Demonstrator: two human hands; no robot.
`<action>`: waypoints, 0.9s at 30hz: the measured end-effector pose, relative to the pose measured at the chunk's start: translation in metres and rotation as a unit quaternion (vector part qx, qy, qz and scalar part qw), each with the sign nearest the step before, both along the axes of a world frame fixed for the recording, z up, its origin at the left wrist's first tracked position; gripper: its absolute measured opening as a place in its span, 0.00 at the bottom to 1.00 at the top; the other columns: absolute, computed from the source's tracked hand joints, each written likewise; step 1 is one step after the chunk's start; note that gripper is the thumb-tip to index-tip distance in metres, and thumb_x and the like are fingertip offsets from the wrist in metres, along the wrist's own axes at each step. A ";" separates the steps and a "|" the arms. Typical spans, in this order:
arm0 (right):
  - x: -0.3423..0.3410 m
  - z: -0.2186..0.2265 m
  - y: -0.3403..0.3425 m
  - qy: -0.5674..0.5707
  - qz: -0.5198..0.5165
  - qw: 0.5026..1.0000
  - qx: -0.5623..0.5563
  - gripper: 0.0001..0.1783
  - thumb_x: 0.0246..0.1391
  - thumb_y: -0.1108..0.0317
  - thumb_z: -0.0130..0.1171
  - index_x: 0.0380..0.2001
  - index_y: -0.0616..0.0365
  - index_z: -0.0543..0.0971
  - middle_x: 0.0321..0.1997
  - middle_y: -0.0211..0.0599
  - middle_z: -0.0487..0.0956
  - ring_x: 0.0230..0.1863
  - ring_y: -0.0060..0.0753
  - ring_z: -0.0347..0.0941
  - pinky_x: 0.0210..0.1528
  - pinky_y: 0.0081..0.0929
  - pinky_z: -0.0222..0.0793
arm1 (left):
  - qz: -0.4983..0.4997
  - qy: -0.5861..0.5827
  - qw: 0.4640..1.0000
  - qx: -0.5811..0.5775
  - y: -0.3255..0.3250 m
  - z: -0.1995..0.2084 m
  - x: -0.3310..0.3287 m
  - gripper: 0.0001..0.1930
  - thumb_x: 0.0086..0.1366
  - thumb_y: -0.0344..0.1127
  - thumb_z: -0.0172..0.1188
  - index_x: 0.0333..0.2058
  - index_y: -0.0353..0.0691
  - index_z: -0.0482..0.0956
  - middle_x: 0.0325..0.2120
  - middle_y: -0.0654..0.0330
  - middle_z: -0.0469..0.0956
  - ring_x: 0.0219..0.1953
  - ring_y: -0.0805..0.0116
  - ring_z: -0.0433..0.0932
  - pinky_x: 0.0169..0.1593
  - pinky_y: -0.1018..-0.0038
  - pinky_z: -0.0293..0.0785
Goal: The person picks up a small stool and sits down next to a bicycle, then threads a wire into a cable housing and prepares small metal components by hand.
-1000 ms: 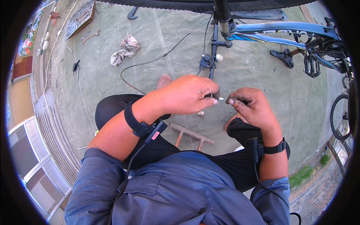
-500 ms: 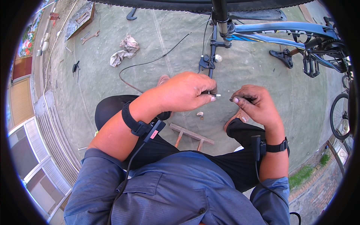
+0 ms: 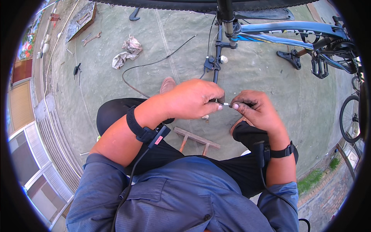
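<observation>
While the left hand [image 3: 197,97] clamps a silver tip [image 3: 226,103] beside the right hand's [image 3: 256,110] pinched fingers [image 3: 235,106], one cable end [image 3: 194,36] lies unattached.

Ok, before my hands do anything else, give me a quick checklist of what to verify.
1. White tip showing past the left hand's grip: ok, it pokes out.
2. Right hand close to the tip: ok, pinched right beside it.
3. What the right hand pinches: cannot tell, too small.
4. Far end of the long cable away from the handlebar: ok, it lies apart.
5. Loose things off the floor: not ok, a wrench and a rag lie there.
</observation>
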State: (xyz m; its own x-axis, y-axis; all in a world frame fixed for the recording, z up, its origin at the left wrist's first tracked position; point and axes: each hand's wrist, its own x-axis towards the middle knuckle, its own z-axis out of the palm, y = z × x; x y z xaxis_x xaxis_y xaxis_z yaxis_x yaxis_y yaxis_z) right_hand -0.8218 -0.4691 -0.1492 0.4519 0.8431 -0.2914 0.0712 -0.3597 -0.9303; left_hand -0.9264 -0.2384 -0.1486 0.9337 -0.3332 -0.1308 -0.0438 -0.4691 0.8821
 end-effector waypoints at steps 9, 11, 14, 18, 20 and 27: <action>0.009 0.006 -0.005 0.003 -0.016 0.998 -0.054 0.07 0.55 0.72 0.66 0.34 0.66 0.84 0.33 0.43 0.82 0.35 0.33 0.77 0.40 0.30 0.73 | -0.011 0.003 1.000 0.012 0.002 0.001 0.000 0.08 0.61 0.34 0.63 0.38 0.39 0.80 0.31 0.57 0.79 0.35 0.54 0.79 0.37 0.63 0.73; 0.009 0.008 -0.004 -0.005 -0.008 0.999 -0.050 0.07 0.54 0.72 0.66 0.34 0.66 0.84 0.33 0.43 0.83 0.35 0.32 0.77 0.40 0.30 0.73 | -0.013 0.006 1.000 0.021 -0.001 0.001 -0.002 0.07 0.62 0.34 0.63 0.37 0.39 0.80 0.31 0.57 0.79 0.35 0.54 0.79 0.37 0.63 0.72; 0.009 0.008 -0.004 0.000 -0.005 0.999 -0.045 0.07 0.54 0.72 0.66 0.34 0.66 0.84 0.33 0.42 0.83 0.34 0.31 0.77 0.39 0.29 0.73 | -0.006 0.006 1.000 0.021 -0.002 -0.001 -0.002 0.07 0.61 0.34 0.63 0.37 0.40 0.80 0.31 0.57 0.79 0.35 0.54 0.79 0.37 0.63 0.72; 0.009 0.008 -0.004 0.010 -0.015 0.998 -0.053 0.07 0.54 0.72 0.66 0.34 0.66 0.84 0.32 0.42 0.83 0.34 0.30 0.77 0.39 0.29 0.73 | 0.012 0.001 1.000 0.015 0.000 0.000 -0.001 0.07 0.61 0.34 0.63 0.37 0.40 0.80 0.31 0.57 0.79 0.35 0.54 0.80 0.37 0.63 0.72; 0.008 0.007 -0.004 0.005 -0.014 0.999 -0.047 0.07 0.54 0.72 0.67 0.34 0.65 0.84 0.32 0.41 0.82 0.33 0.30 0.77 0.38 0.29 0.73 | 0.013 -0.005 1.000 0.008 0.000 -0.001 -0.001 0.07 0.60 0.34 0.64 0.37 0.40 0.80 0.30 0.57 0.79 0.35 0.54 0.80 0.36 0.63 0.72; 0.000 -0.001 0.000 -0.022 0.036 0.998 -0.036 0.06 0.54 0.72 0.67 0.34 0.63 0.84 0.31 0.41 0.82 0.33 0.31 0.77 0.37 0.29 0.72 | -0.002 0.003 1.000 0.020 -0.007 -0.002 -0.001 0.07 0.60 0.34 0.63 0.36 0.39 0.80 0.30 0.56 0.79 0.34 0.54 0.79 0.35 0.62 0.72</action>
